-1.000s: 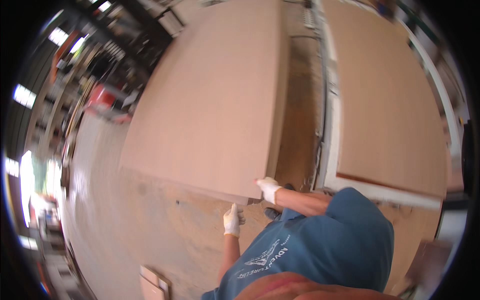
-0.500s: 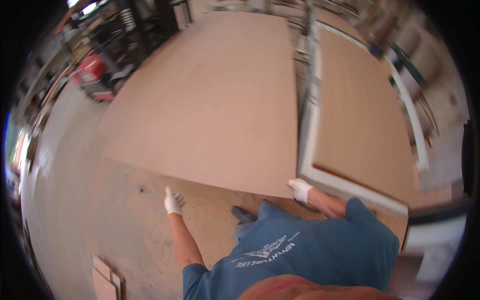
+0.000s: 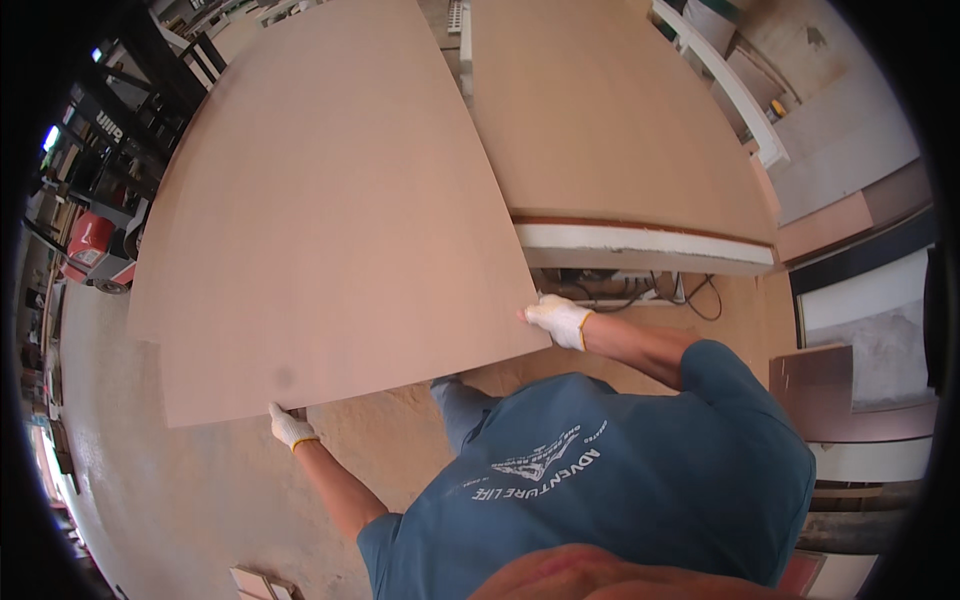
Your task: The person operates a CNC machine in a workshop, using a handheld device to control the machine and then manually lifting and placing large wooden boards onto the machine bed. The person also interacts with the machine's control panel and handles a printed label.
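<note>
A large, thin pinkish-brown board (image 3: 330, 210) stretches away in front of me. My left hand (image 3: 291, 427), in a white work glove, grips its near edge toward the left, with the thumb on top and the fingers mostly hidden underneath. At the near right corner, my gloved right hand (image 3: 556, 318) is closed on the board, also with the thumb above. To the right lies another brown sheet (image 3: 620, 120) on a white-edged worktable (image 3: 640, 243). The board's right side runs along the left side of that sheet.
A red and black lifting machine (image 3: 95, 240) stands at the left. Dark cables (image 3: 650, 290) hang below the worktable. Small board offcuts (image 3: 262, 583) lie on the floor at the lower left. More panels (image 3: 855, 390) are at the right, and a white rail (image 3: 725, 75) is beyond the worktable.
My left hand, apart from the board with fingers spread before, now grips its near edge. The board and my right hand have shifted left in view, and the view itself has turned.
</note>
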Demonstrator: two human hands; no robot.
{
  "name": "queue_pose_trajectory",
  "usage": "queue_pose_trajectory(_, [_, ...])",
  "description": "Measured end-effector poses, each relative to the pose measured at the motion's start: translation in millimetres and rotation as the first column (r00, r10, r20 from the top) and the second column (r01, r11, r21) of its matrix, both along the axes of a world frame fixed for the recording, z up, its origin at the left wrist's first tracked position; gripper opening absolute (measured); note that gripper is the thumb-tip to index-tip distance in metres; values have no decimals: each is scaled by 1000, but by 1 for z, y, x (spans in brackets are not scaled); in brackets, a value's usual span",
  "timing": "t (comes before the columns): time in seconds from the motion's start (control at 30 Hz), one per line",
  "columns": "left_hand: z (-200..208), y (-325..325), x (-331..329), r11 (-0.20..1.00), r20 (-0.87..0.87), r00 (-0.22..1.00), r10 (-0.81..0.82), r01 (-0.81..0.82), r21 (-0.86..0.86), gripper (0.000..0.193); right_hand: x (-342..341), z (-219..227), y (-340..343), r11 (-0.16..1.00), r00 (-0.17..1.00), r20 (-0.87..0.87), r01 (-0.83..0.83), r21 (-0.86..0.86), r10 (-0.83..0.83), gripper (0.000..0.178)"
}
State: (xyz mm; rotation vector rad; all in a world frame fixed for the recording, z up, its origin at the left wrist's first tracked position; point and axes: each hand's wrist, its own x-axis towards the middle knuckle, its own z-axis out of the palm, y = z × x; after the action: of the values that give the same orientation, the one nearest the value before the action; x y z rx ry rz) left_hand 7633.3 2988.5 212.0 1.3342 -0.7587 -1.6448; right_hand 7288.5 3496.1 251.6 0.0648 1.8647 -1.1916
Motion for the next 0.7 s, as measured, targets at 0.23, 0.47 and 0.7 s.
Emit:
queue_pose_trajectory(0.23, [22, 116, 17, 978, -184, 974, -130, 157, 140, 59, 8, 59, 110, 972, 993, -47, -97, 213, 109, 58])
queue_pose_trajectory(0.47, [26, 244, -14, 974, -100, 993, -68, 88, 208, 63, -25, 81, 222, 910, 953, -159, -186, 372, 259, 64])
queue_pose_trajectory(0.7, [21, 391, -66, 974, -169, 984, -52, 88, 210, 61, -110, 66, 353, 921, 930, -262, -153, 359, 257, 60])
